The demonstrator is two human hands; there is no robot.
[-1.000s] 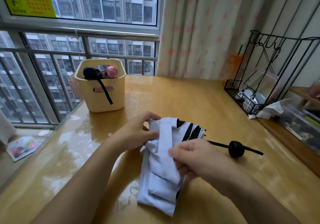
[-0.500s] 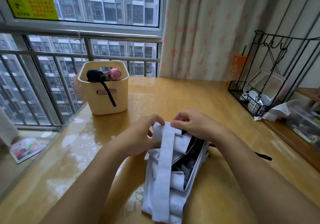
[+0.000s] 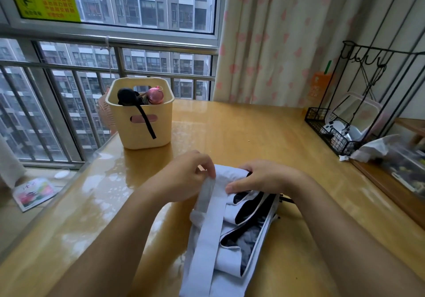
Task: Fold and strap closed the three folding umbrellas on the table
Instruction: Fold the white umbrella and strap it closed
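Both hands are pinching the far end of a white umbrella (image 3: 232, 232) with black lining, low in the middle of the frame. The left hand (image 3: 184, 177) has its fingers curled down over the top of the long white strap (image 3: 208, 234), thumb hidden underneath, so it's closed on the strap end. The right hand (image 3: 264, 177) is pressed flat-ish on the bundled fabric just beside it, fingertips gripping the folds, knuckles up. The strap runs straight down toward the bottom edge, loose and not wrapped round anything. The fabric is half bunched, with black inner panels gaping open on the right side.

Both forearms come in from the bottom corners and cover a good chunk of the wooden table (image 3: 241, 131). The right wrist hides whatever sits behind the umbrella, only a bit of black rib tip pokes out.

Further out, upper left of centre, a cream basket (image 3: 140, 131) holds a black umbrella (image 3: 127, 95) with its strap dangling over the front, and a pink umbrella (image 3: 155, 95) beside it. At the right edge there's a black wire rack (image 3: 322, 117) and some crumpled tissue (image 3: 372, 147).
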